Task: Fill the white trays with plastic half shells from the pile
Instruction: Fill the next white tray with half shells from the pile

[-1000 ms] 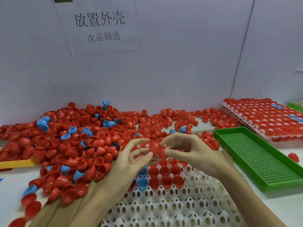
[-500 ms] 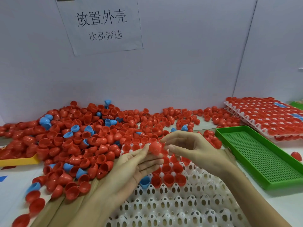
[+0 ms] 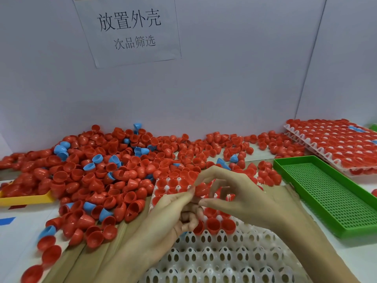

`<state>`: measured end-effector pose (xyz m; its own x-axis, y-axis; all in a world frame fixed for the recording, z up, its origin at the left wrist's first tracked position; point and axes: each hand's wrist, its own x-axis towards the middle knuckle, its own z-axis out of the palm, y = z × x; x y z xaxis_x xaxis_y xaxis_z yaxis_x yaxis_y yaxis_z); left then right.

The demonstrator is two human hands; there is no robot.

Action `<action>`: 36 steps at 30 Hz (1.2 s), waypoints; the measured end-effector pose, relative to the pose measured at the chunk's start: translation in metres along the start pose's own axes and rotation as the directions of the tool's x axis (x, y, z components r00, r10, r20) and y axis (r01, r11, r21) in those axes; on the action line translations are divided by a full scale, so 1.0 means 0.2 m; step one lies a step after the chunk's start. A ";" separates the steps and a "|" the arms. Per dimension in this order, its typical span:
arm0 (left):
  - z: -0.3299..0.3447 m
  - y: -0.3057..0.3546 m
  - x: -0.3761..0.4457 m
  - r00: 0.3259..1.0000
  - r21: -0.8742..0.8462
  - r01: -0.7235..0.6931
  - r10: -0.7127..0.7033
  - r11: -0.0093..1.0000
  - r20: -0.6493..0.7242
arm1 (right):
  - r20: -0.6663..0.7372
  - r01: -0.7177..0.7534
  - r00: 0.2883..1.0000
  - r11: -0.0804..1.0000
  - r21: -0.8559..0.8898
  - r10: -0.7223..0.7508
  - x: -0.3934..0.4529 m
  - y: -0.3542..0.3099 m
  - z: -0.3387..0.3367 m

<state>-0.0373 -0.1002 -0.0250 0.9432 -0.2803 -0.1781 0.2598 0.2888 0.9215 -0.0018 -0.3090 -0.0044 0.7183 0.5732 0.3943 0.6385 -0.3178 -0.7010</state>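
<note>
The person is mid-placement: the right hand point(image 3: 242, 193) pinches a red half shell point(image 3: 201, 188) by its fingertips above the far rows of the white tray point(image 3: 204, 254), while the left hand point(image 3: 175, 209), fingers curled, touches the same shell (whether it grips cannot be told). The shell's axis looks tilted, dome leftward. Next, it likely needs turning mouth-up over an empty near pocket.

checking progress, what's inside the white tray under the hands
The white tray holds red half shells in its far rows; the near cups show empty. The left hand and right hand cover the cups between.
</note>
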 end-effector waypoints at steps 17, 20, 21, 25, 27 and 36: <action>-0.07 0.01 -0.08 0.861 0.929 -0.368 0.368 -0.025 0.351 | 0.397 -0.333 0.840 0.929 -0.163 0.370 -0.09 0.07 -0.27; -0.03 -0.04 -0.10 0.885 0.900 -0.435 0.188 0.009 0.426 | 0.428 -0.344 0.805 0.911 -0.227 0.411 -0.09 0.07 -0.25; -0.02 -0.06 -0.10 0.887 0.899 -0.439 0.163 0.011 0.431 | 0.432 -0.344 0.799 0.907 -0.241 0.418 -0.09 0.08 -0.25; -0.03 -0.06 -0.09 0.894 0.902 -0.430 0.121 -0.033 0.431 | 0.424 -0.353 0.823 0.925 -0.137 0.377 -0.09 0.08 -0.26; -0.04 -0.07 -0.09 0.899 0.904 -0.426 0.102 -0.031 0.426 | 0.382 -0.352 0.859 0.935 -0.042 0.340 -0.08 0.09 -0.27; -0.05 -0.05 -0.06 0.929 0.911 -0.366 0.125 0.190 0.347 | -0.079 -0.303 0.950 0.953 0.016 0.303 -0.07 0.22 -0.24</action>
<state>-0.0488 -0.0918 -0.0362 0.8375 -0.5420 0.0698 -0.4842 -0.6767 0.5546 0.0296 -0.3672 -0.0118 0.8977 0.3880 0.2089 0.3862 -0.4642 -0.7971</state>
